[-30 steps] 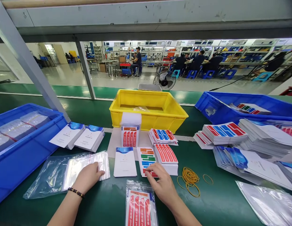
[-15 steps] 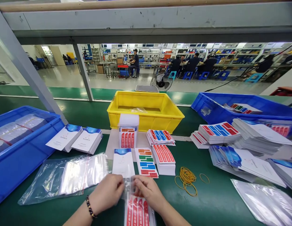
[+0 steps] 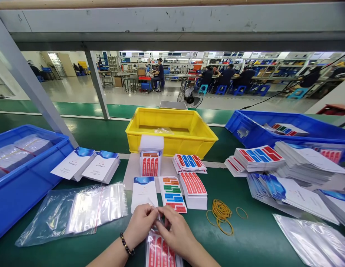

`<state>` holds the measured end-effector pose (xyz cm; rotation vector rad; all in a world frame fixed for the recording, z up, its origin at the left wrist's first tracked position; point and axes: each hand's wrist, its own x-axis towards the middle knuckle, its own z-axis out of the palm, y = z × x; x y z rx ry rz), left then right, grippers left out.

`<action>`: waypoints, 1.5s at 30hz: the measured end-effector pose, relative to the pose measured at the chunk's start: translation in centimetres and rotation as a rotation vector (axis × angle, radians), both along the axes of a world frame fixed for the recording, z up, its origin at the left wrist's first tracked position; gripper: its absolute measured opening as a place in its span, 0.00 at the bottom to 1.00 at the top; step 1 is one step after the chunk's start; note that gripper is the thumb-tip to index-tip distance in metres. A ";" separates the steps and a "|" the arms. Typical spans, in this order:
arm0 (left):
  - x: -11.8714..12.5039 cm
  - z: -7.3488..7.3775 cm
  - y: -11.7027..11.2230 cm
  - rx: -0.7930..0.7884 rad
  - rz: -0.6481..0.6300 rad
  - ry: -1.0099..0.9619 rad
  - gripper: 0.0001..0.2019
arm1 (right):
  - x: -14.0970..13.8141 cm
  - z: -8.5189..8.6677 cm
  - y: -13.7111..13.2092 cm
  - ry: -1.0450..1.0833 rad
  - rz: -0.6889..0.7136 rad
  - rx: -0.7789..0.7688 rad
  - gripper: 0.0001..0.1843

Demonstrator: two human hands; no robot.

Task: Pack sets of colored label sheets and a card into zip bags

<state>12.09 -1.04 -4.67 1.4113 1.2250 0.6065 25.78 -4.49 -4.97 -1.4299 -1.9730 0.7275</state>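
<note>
Both hands meet at the top of a clear plastic bag (image 3: 161,250) that has red-and-white sticker sheets inside. My left hand (image 3: 143,220), with a beaded bracelet on its wrist, pinches the bag's upper edge. Close against it, my right hand (image 3: 175,230) is closed on the same edge, its fingers curled. The fingertips partly hide the bag's opening. Just beyond the hands lie a white booklet (image 3: 144,191) with a blue top and a multicoloured sticker sheet (image 3: 173,193). A stack of red sticker sheets (image 3: 193,185) stands to the right of these.
A yellow bin (image 3: 172,142) stands at the back, between a left blue bin (image 3: 28,185) and a right blue bin (image 3: 272,128). Clear bags (image 3: 78,211) and booklet stacks (image 3: 101,165) lie left. Rubber bands (image 3: 220,211) and more printed stacks (image 3: 258,157) lie right.
My left hand has moved right and up, up against my right hand. Both hands now close together over the bag's top edge, which earlier showed between them.
</note>
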 end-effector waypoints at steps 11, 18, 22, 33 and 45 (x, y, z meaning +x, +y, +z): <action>-0.8 -0.2 0.0 -0.035 -0.119 -0.097 0.07 | 0.4 0.1 0.5 0.058 0.013 -0.164 0.05; -0.6 0.4 0.0 0.094 -0.186 0.102 0.14 | 0.2 -0.4 0.5 -0.078 0.026 -0.102 0.14; -0.4 0.9 -0.4 0.134 -0.239 0.249 0.12 | 0.2 -1.1 0.5 -0.335 -0.058 0.047 0.13; -1.3 0.4 0.9 0.024 -0.123 0.136 0.14 | 0.3 -0.2 -0.1 -0.318 0.058 0.320 0.12; -3.9 3.8 0.5 0.453 -0.453 0.325 0.06 | 3.3 2.8 0.5 0.026 0.278 -0.199 0.15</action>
